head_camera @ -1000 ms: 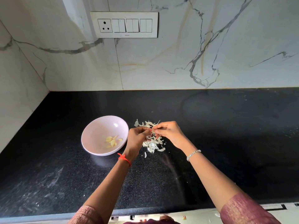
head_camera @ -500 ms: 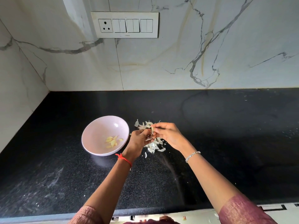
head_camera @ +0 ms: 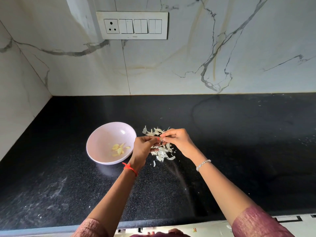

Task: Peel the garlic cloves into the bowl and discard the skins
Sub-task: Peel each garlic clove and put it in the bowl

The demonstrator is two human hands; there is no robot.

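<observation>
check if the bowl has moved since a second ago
No. The bowl keeps the same place on the countertop, at the same offset below the switch plate on the wall.

L hand (head_camera: 144, 148) & R hand (head_camera: 180, 142) held just right of bowl (head_camera: 102, 134), fingertips (head_camera: 156, 139) meeting, both pinching one garlic clove (head_camera: 161, 139).

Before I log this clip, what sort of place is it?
Most likely a home kitchen: a black stone counter below a marble-look wall, a switch panel, and a bowl of peeled garlic beside a heap of skins.
</observation>
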